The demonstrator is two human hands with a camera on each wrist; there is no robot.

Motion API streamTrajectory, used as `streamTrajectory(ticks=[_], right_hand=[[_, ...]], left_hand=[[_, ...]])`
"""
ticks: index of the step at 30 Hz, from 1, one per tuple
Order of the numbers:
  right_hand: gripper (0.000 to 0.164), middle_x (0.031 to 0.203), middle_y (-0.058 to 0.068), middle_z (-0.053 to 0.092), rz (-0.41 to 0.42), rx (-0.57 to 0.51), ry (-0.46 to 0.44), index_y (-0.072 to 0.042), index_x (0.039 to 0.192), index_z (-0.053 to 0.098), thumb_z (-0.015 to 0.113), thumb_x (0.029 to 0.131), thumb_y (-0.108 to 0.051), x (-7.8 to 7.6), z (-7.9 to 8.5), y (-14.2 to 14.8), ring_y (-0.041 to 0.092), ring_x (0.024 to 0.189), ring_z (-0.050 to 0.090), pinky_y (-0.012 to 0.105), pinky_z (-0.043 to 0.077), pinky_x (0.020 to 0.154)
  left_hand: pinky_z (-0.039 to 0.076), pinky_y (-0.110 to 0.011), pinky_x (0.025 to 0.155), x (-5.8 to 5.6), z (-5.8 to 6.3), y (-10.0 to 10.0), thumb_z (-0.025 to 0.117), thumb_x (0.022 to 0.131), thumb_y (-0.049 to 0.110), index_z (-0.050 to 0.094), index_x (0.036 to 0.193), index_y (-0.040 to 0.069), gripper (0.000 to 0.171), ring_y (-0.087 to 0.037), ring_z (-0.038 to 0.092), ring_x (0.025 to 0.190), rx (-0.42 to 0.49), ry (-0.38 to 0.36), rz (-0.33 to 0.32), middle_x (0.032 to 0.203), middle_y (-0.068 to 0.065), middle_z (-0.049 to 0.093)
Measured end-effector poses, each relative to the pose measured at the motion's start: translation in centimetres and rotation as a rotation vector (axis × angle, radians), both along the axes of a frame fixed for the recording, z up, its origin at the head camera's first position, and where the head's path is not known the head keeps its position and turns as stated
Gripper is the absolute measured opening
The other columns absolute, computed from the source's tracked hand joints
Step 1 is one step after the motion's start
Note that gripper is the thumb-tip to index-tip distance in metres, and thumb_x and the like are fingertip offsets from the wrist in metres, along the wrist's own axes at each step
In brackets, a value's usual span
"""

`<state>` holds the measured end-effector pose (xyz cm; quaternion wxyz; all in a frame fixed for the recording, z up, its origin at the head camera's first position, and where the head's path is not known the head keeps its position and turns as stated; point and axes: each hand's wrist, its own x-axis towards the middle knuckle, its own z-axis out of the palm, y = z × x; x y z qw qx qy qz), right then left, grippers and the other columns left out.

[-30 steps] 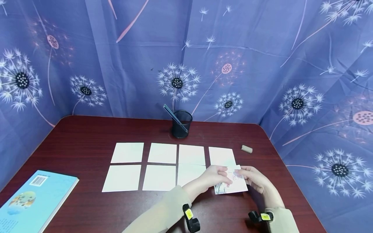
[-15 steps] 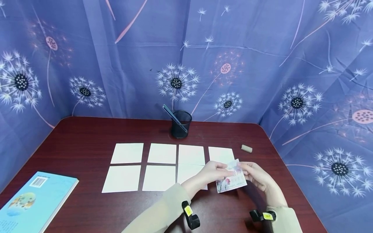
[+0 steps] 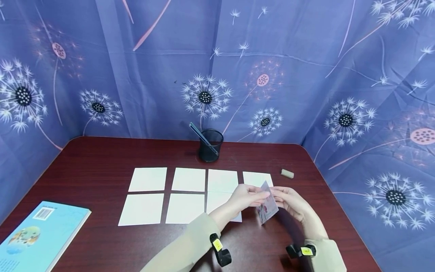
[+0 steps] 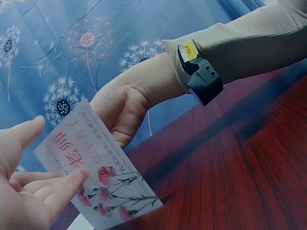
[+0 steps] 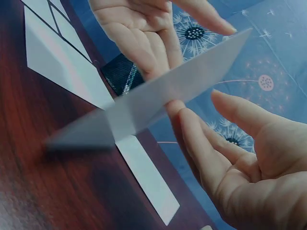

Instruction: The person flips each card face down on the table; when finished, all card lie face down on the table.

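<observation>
A thin white card (image 3: 267, 208) printed with pink flowers and red Chinese characters is held tilted, nearly on edge, above the right part of the desk. My left hand (image 3: 246, 196) has its fingertips against the printed face (image 4: 98, 165), its thumb standing away from the card. From the other side, the fingertips of my right hand (image 5: 240, 148) touch the plain back (image 5: 182, 79), and the right thumb is spread near the card's edge. Flat on the desk to the left lie several blank white cards (image 3: 141, 209) in two rows, one partly hidden behind my left hand.
A black mesh pen cup (image 3: 210, 151) with pens stands at the back middle. A small pale eraser (image 3: 287, 173) lies at the back right. At the left front is a light blue book (image 3: 44, 234). Blue dandelion-patterned cloth (image 3: 163, 87) surrounds the dark red desk (image 3: 102, 155).
The card has turned from facing up, almost flat, to a steep tilt, and rose slightly. My fingers shifted on it, the right hand moving a little left. The laid-out cards stayed put.
</observation>
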<state>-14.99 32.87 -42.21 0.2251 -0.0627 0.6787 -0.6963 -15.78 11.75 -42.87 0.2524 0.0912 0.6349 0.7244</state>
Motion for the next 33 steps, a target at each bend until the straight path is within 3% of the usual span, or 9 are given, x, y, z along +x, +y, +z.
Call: streamTrajectory(ticks=[4, 17, 28, 33], right_hand=[[0.029, 0.102, -0.009, 0.074, 0.014, -0.068, 0.012, -0.023, 0.102, 0.070, 0.048, 0.100, -0.003, 0.02, -0.40, -0.18, 0.002, 0.094, 0.069, 0.019, 0.057, 0.083], [0.031, 0.103, -0.006, 0.074, 0.033, -0.110, 0.037, -0.021, 0.104, 0.069, 0.052, 0.096, 0.004, -0.05, -1.12, -0.79, 0.004, 0.096, 0.069, 0.020, 0.056, 0.086], [0.030, 0.102, -0.006, 0.074, 0.029, -0.115, -0.003, -0.020, 0.103, 0.070, 0.053, 0.096, 0.003, 0.07, -0.90, -0.87, 0.004, 0.091, 0.070, 0.019, 0.056, 0.084], [0.031, 0.103, -0.004, 0.074, 0.015, -0.128, -0.027, -0.019, 0.104, 0.071, 0.049, 0.098, 0.003, 0.03, -1.06, -0.69, 0.007, 0.094, 0.071, 0.019, 0.056, 0.085]], left_hand=[[0.059, -0.030, 0.082, 0.06, -0.07, 0.02, 0.072, 0.089, 0.026, 0.061, 0.122, -0.009, 0.050, -0.018, 0.073, 0.091, 0.026, -0.006, 0.027, 0.101, -0.015, 0.075], [0.060, -0.031, 0.079, -0.04, -0.41, 0.04, 0.078, 0.083, 0.033, 0.068, 0.113, -0.005, 0.049, -0.016, 0.074, 0.086, -0.009, -0.037, 0.129, 0.097, -0.008, 0.074], [0.061, -0.032, 0.076, -0.19, -0.55, -0.40, 0.079, 0.082, 0.025, 0.066, 0.114, -0.006, 0.047, -0.019, 0.075, 0.081, -0.003, -0.050, 0.124, 0.094, -0.011, 0.075], [0.062, -0.030, 0.070, -0.30, -0.93, -0.73, 0.076, 0.083, 0.017, 0.064, 0.117, -0.010, 0.045, -0.014, 0.072, 0.067, -0.001, -0.023, 0.114, 0.090, -0.015, 0.075]])
